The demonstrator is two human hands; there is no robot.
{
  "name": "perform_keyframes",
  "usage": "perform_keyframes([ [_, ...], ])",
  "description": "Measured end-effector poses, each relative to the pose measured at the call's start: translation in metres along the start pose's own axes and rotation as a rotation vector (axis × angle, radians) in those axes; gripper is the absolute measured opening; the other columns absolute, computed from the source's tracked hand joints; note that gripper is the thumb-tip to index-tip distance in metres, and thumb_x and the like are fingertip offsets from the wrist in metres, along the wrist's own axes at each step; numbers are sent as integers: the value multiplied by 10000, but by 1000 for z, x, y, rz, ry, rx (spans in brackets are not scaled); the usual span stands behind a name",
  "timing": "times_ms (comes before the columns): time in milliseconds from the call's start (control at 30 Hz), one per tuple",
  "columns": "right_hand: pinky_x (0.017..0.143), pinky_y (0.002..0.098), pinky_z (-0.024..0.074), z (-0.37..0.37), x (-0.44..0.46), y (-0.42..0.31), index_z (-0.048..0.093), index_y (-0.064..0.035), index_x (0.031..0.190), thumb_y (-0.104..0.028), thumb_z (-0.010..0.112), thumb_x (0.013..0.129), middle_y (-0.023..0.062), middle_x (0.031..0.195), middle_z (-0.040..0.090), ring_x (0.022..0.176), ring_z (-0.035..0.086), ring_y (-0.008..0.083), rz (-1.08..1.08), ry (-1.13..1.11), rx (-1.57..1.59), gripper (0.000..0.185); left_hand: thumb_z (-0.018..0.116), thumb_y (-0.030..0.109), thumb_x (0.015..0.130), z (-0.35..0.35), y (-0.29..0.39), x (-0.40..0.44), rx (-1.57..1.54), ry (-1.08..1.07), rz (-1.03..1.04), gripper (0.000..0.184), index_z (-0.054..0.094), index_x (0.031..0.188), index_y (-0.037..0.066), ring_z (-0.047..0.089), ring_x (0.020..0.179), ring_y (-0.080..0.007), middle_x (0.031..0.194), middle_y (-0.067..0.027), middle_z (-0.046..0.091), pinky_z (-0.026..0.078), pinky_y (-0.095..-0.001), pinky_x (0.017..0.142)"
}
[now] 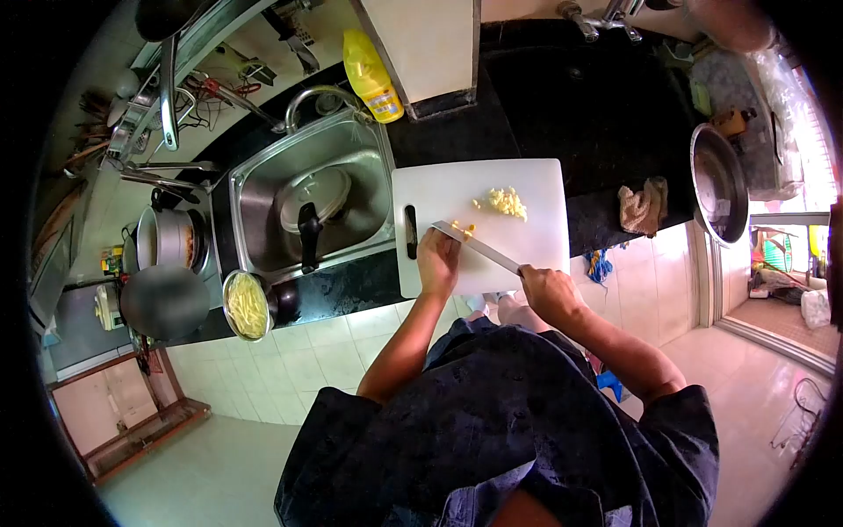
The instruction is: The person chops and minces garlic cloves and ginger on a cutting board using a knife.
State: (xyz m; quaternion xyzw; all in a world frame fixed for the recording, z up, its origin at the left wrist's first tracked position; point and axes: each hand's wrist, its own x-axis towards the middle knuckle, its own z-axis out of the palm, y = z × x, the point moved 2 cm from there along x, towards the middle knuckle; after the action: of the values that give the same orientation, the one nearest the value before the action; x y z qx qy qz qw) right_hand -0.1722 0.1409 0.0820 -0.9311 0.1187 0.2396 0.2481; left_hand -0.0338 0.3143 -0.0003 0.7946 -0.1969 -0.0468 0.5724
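A white cutting board [430,186] lies at the front edge of the dark counter. My right hand [551,294] is closed around the handle of a knife [488,251], whose blade slants up and left across the board. By the blade's tip, my left hand [437,261] rests with its fingers bent and together; whether something is under them is hidden. A few yellowish bits [468,231] lie along the blade's far side. Farther back on the board sits a small heap of pale chopped pieces [508,204], which look like garlic.
Left of the board is a steel sink [255,189] with a pale oval container [316,195] inside. A bowl of pale strips [247,305] stands at the counter edge. A yellow bottle [369,77] is behind. To the right are a cloth [644,206] and a metal basin [720,184].
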Motion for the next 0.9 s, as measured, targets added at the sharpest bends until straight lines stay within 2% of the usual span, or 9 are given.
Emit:
perform_keyframes([
  [100, 693, 522, 580, 6, 2, 2, 589, 22, 1061, -95, 467, 979, 255, 853, 715, 774, 726, 414, -6, 5, -15, 187, 645, 2, 862, 11, -10, -1, -437, 91, -198, 181, 685, 1038, -16, 646, 867, -366, 915, -176, 651, 517, -412, 777],
  [167, 699, 522, 581, 16, 10, 5, 590, 24, 1066, -87, 473, 973, 254, 856, 716, 774, 726, 415, -6, 1, -28, 186, 648, 14, 867, 12, -22, -3, -349, 80, -170, 186, 685, 1047, -11, 642, 859, -369, 911, -182, 650, 512, -419, 767],
  [233, 704, 523, 583, 25, 24, 5, 593, 26, 1067, -77, 479, 964, 256, 858, 716, 774, 726, 416, 4, -24, -41, 185, 653, 27, 870, -1, -16, 0, 232, -40, 66, 188, 688, 1052, -5, 639, 854, -370, 905, -186, 650, 505, -427, 755],
  [267, 714, 515, 587, 27, 29, 3, 598, 30, 1061, -66, 492, 949, 262, 862, 715, 784, 728, 413, 4, -16, -36, 182, 665, 46, 867, -2, -11, 3, 304, -47, 84, 128, 693, 985, 2, 630, 833, -365, 884, -181, 646, 493, -441, 728],
  [367, 728, 510, 587, 15, 24, -10, 604, 35, 1057, -60, 491, 943, 264, 859, 714, 786, 727, 415, 23, -13, -29, 186, 678, 41, 861, -2, -1, 2, 137, 12, 67, 90, 678, 943, 4, 622, 807, -360, 858, -167, 635, 490, -448, 714],
  [433, 721, 518, 582, 13, 20, -9, 608, 36, 1042, -64, 487, 943, 265, 847, 712, 778, 726, 418, -2, 15, -11, 186, 693, 43, 857, 14, -41, -6, -138, 87, -26, 80, 664, 920, 4, 617, 791, -359, 845, -161, 628, 488, -451, 706],
  [500, 719, 524, 579, 6, 11, -13, 612, 35, 1034, -67, 486, 942, 269, 842, 710, 771, 724, 421, -11, 22, 21, 186, 704, 47, 854, 15, -41, 2, -133, 85, -19, 79, 655, 900, 6, 613, 780, -358, 832, -157, 621, 486, -450, 698],
  [600, 724, 524, 573, 15, 18, -8, 613, 32, 1008, -84, 494, 937, 268, 839, 706, 764, 714, 434, 20, 27, 48, 180, 714, 69, 862, 0, -17, 3, 236, -22, 110, 100, 639, 841, 6, 600, 778, -362, 808, -162, 605, 473, -451, 692],
  [900, 692, 537, 562, 12, 25, -11, 630, 38, 944, -77, 483, 919, 274, 777, 692, 719, 704, 448, -24, 71, 104, 188, 720, 53, 845, 3, -25, -2, 190, 29, 80, 157, 587, 785, -5, 575, 765, -385, 785, -177, 589, 444, -476, 689],
])
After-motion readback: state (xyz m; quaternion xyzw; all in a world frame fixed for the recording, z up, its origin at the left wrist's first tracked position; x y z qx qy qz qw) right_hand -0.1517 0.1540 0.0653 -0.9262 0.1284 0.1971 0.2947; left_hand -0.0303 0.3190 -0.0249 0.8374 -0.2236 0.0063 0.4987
